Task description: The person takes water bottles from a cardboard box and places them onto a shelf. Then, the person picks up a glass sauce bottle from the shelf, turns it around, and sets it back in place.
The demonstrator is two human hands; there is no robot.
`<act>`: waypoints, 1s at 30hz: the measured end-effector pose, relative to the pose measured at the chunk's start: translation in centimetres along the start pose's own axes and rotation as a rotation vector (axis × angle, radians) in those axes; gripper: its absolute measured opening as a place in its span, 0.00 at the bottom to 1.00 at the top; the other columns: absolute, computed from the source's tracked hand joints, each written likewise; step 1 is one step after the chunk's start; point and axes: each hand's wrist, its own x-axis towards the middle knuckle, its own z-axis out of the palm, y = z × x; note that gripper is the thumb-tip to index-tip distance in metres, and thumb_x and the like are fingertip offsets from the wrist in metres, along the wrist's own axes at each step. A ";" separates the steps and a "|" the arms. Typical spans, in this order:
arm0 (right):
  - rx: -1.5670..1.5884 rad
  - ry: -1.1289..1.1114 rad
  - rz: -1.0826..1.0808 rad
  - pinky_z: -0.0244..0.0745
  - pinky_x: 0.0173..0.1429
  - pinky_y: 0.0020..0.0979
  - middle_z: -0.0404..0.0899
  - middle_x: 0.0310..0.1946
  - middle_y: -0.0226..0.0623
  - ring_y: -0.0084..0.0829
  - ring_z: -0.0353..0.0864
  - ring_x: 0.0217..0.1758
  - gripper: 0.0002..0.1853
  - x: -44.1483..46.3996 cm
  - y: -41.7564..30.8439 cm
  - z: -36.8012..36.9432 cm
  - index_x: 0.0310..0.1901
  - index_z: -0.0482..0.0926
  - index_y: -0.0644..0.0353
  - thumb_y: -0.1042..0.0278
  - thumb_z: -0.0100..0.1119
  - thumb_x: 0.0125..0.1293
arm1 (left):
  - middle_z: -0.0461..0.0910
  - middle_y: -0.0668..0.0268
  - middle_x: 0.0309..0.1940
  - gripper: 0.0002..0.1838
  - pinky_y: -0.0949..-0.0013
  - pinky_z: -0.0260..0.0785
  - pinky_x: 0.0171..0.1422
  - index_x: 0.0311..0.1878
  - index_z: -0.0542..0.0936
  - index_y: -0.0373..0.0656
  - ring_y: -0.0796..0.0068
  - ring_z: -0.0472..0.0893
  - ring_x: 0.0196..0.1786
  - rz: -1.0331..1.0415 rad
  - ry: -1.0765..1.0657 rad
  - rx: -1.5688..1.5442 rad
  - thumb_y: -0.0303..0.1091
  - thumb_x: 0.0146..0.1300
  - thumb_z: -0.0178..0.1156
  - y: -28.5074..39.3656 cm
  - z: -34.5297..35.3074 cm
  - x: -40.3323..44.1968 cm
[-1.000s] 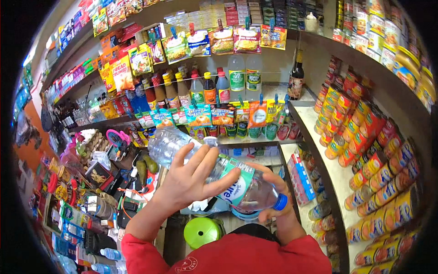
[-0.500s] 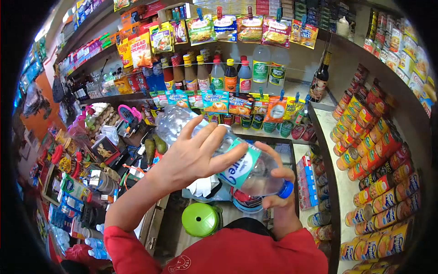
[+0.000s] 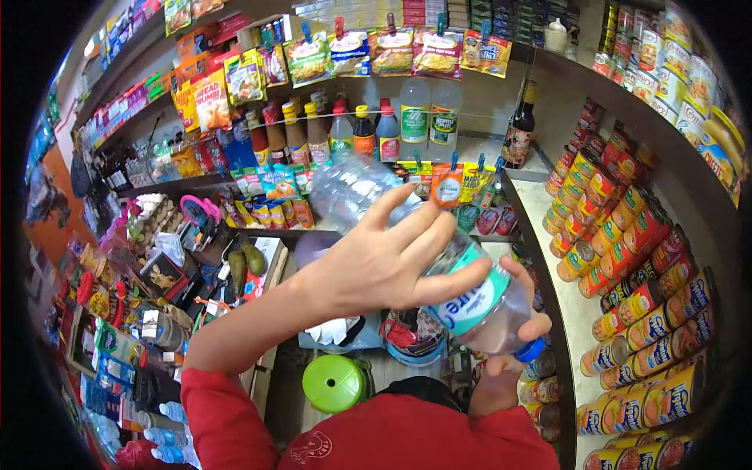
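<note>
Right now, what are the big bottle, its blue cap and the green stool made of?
The big bottle looks like clear, shiny plastic: it's see-through with bright glints. Its blue cap is probably opaque plastic, one solid colour. The green stool seems to be smooth plastic, evenly bright green, though I can't be sure.

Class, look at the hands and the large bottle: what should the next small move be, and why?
Probably curl the right hand more firmly around the bottle near its blue cap. The bottle lies aslant, the left hand has its fingers spread over the middle, and the right fingers sit near the capped end; a fuller hold might steady it.
</note>
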 end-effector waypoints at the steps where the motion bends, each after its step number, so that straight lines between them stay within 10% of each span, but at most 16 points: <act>1: 0.036 0.004 0.019 0.70 0.65 0.53 0.52 0.69 0.66 0.63 0.61 0.69 0.24 0.2 -0.1 0.2 0.46 0.76 0.37 0.54 0.77 0.47 | 0.78 0.61 0.47 0.25 0.51 0.64 0.62 0.57 0.74 0.73 0.66 0.80 0.50 0.001 0.014 0.020 0.36 0.55 0.59 0.0 -0.1 -0.1; 5: 0.161 -0.082 0.116 0.70 0.65 0.52 0.54 0.69 0.65 0.63 0.63 0.69 0.21 0.6 1.0 -1.5 0.41 0.80 0.42 0.63 0.78 0.44 | 0.78 0.60 0.48 0.24 0.50 0.63 0.64 0.55 0.74 0.75 0.65 0.80 0.50 -0.069 -0.011 0.085 0.37 0.55 0.62 0.0 -0.7 -0.9; 9: 0.217 -0.545 0.310 0.63 0.70 0.49 0.60 0.69 0.60 0.57 0.64 0.70 0.31 5.0 4.1 -7.1 0.57 0.79 0.52 0.78 0.73 0.48 | 0.76 0.59 0.51 0.25 0.48 0.61 0.65 0.55 0.74 0.73 0.60 0.79 0.52 -0.189 -0.140 0.232 0.37 0.53 0.66 0.1 -2.1 -3.0; 12: -0.202 -0.266 0.545 0.69 0.66 0.36 0.76 0.59 0.41 0.33 0.75 0.62 0.31 9.6 8.6 -10.3 0.58 0.76 0.66 0.76 0.72 0.49 | 0.76 0.57 0.51 0.22 0.47 0.61 0.63 0.54 0.77 0.70 0.61 0.78 0.53 -0.334 -0.239 0.303 0.41 0.55 0.64 -0.5 -3.2 -4.9; 19: -1.390 -0.033 0.046 0.69 0.65 0.41 0.75 0.56 0.54 0.47 0.76 0.58 0.34 20.7 27.8 -20.8 0.59 0.72 0.67 0.65 0.72 0.49 | 0.74 0.51 0.53 0.33 0.43 0.60 0.62 0.58 0.72 0.46 0.51 0.75 0.54 -0.684 -0.270 0.348 0.35 0.43 0.69 -1.6 -5.1 -8.4; 30: -0.842 -0.332 0.749 0.75 0.58 0.34 0.75 0.56 0.49 0.39 0.79 0.53 0.55 29.6 34.1 -23.0 0.63 0.64 0.69 0.69 0.81 0.27 | 0.72 0.49 0.56 0.46 0.51 0.65 0.60 0.65 0.65 0.40 0.45 0.73 0.56 -0.954 -0.235 0.493 0.24 0.37 0.73 -1.6 -5.7 -11.4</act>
